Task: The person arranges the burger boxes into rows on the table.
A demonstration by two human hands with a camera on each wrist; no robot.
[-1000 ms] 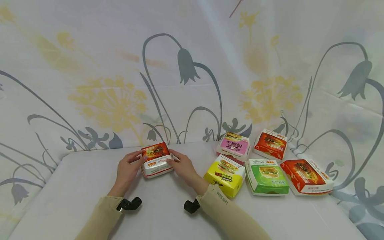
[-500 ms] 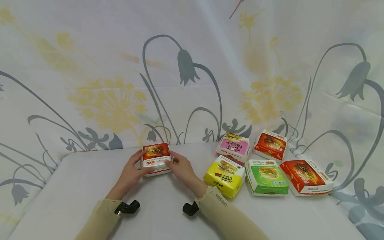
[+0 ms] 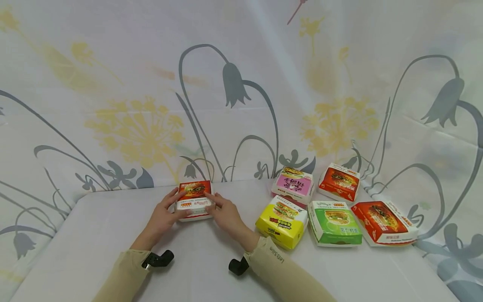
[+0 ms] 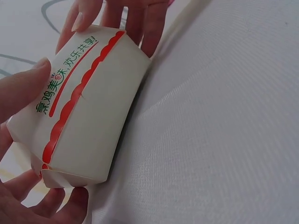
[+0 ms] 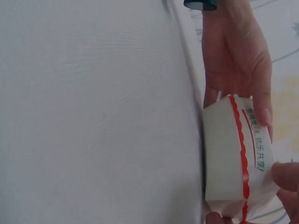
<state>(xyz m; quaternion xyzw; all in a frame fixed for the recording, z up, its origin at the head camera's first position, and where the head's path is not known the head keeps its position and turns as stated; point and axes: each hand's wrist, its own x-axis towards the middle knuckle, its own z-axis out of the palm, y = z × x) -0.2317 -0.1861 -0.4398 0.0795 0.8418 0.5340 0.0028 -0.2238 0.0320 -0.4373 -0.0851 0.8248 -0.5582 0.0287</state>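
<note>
A red and white burger box (image 3: 194, 200) with a burger picture on its lid rests shut on the white table, left of centre. My left hand (image 3: 162, 218) holds its left side, thumb on the near left corner of the lid and fingers along the side. My right hand (image 3: 228, 216) grips the right side, thumb on the lid's near right edge. In the left wrist view, the front wall of the burger box (image 4: 98, 102) shows a red scalloped line and green writing. From the right wrist, the burger box (image 5: 224, 154) sits between both hands.
To the right stand a pink burger box (image 3: 294, 184), a yellow one (image 3: 283, 222), a green one (image 3: 336, 224), and two more red ones, the rear red box (image 3: 339, 182) and the front red box (image 3: 385, 222). A flower-patterned curtain (image 3: 241, 126) hangs behind the table.
The left thumb has slid from the lid's left edge down to its near corner. The held burger box has turned a little and shifted slightly left. The other boxes stay put.
</note>
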